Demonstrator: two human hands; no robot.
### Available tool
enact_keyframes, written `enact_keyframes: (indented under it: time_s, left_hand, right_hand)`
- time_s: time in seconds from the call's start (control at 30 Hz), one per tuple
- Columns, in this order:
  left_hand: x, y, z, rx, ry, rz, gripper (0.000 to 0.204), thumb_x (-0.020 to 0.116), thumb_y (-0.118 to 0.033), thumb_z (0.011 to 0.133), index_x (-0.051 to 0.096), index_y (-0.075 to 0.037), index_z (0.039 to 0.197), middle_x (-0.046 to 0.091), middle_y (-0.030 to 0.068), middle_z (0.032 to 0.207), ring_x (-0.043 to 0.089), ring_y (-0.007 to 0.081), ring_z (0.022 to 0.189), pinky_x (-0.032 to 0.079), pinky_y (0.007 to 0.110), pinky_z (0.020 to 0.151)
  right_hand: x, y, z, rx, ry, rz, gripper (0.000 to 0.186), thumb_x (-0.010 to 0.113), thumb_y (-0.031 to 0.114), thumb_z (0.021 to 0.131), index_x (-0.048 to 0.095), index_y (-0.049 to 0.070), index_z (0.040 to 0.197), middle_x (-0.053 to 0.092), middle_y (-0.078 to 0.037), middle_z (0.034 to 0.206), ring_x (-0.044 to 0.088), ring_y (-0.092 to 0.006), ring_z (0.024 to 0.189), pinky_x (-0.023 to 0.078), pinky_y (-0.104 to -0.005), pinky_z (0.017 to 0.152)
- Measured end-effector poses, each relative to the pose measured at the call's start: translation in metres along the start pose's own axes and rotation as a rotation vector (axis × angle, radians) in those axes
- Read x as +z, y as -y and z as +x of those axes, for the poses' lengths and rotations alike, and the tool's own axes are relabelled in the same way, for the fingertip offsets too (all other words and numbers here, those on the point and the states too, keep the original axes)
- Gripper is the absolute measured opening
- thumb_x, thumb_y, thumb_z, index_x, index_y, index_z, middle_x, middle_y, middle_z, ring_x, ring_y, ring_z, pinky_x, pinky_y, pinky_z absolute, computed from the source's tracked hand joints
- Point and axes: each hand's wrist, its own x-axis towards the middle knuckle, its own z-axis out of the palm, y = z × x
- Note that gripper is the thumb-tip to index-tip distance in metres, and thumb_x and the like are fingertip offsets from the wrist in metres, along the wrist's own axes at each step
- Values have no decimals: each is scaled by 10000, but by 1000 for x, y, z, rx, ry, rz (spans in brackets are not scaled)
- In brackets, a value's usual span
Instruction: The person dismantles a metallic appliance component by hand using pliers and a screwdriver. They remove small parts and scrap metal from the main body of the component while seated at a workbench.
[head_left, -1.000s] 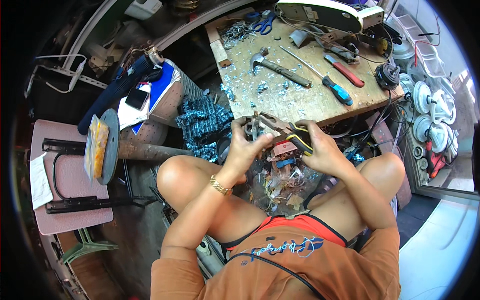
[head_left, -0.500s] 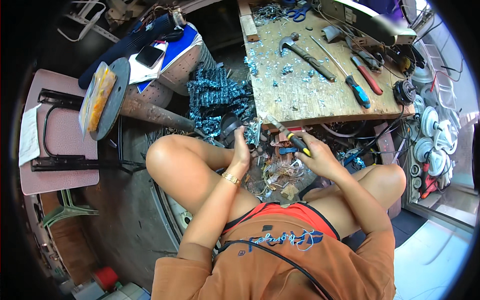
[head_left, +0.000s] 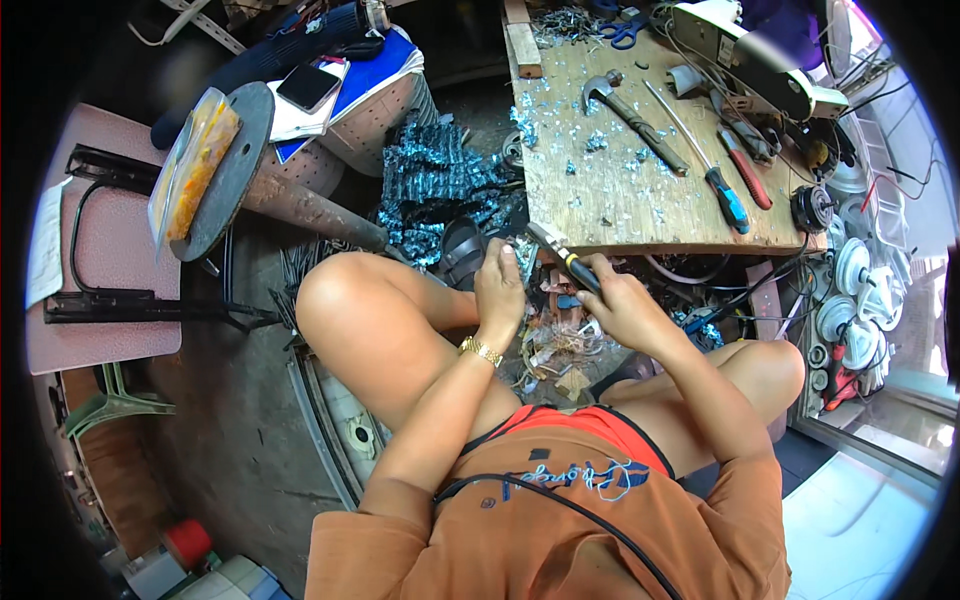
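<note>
My right hand (head_left: 622,300) grips a hand tool (head_left: 578,272) by its black and yellow handle. The tool's metal end (head_left: 547,237) points up and left, near the wooden bench's front corner. Close to that end, my left hand (head_left: 500,285) is closed with the thumb on top. Small shiny scraps show by its fingertips; what it holds is hidden. A gold bracelet (head_left: 481,350) circles my left wrist. Beyond the left hand are a black sandal (head_left: 462,248) and a heap of crumpled dark blue, shiny finned metal (head_left: 430,180).
On the wooden bench (head_left: 560,205) lie a hammer (head_left: 635,125), a blue-handled screwdriver (head_left: 727,200), a red-handled tool (head_left: 748,172) and blue scissors (head_left: 624,30). Scraps (head_left: 560,350) litter the floor between my legs. Left stands a round metal plate (head_left: 232,190) on a pipe, beside a pink chair (head_left: 120,230).
My left hand has turned and closed more, shifting slightly right. The tool in my right hand has swung its metal end, now closer to the left fingertips. The view has shifted slightly.
</note>
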Motion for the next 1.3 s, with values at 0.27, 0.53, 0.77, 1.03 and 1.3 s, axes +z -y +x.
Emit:
enact_keyframes:
  time_s: [0.27, 0.53, 0.77, 1.03, 1.3]
  left_hand:
    - [-3, 1, 0, -62, 29, -5, 375, 394, -344, 1070, 538, -13, 966, 570, 267, 738, 581, 482, 707, 424, 494, 611]
    - [-10, 5, -2, -87, 6, -18, 337, 409, -327, 1065, 556, -36, 980, 591, 261, 720, 601, 483, 710, 419, 511, 596]
    - [-3, 5, -1, -30, -23, 22, 349, 408, -341, 1063, 561, -35, 994, 599, 275, 748, 596, 495, 729, 424, 521, 616]
    - [0, -3, -6, 34, 4, 39, 375, 402, -349, 1065, 569, -20, 997, 604, 271, 754, 593, 492, 721, 421, 523, 624]
    - [-11, 6, 1, 32, -27, -14, 356, 405, -345, 1061, 552, -30, 985, 595, 275, 752, 588, 505, 744, 429, 522, 627]
  right_hand:
    - [-1, 15, -1, -119, -275, 127, 403, 627, 125, 938, 431, 46, 1282, 638, -260, 813, 657, -424, 741, 511, -459, 669]
    - [-27, 48, -5, 88, -332, 434, 339, 603, 85, 947, 463, 33, 1251, 639, -218, 788, 657, -316, 712, 504, -421, 671]
    - [15, 8, -9, -16, -108, 135, 385, 625, 116, 924, 481, 26, 1270, 658, -288, 856, 688, -436, 849, 509, -477, 740]
    - [33, -15, -11, -11, -35, -47, 386, 606, 69, 929, 437, -3, 1268, 673, -173, 800, 671, -208, 698, 513, -369, 619]
    - [-8, 34, -1, -36, -677, 671, 309, 570, 86, 966, 467, 54, 1256, 603, -61, 748, 572, -120, 590, 479, -332, 532]
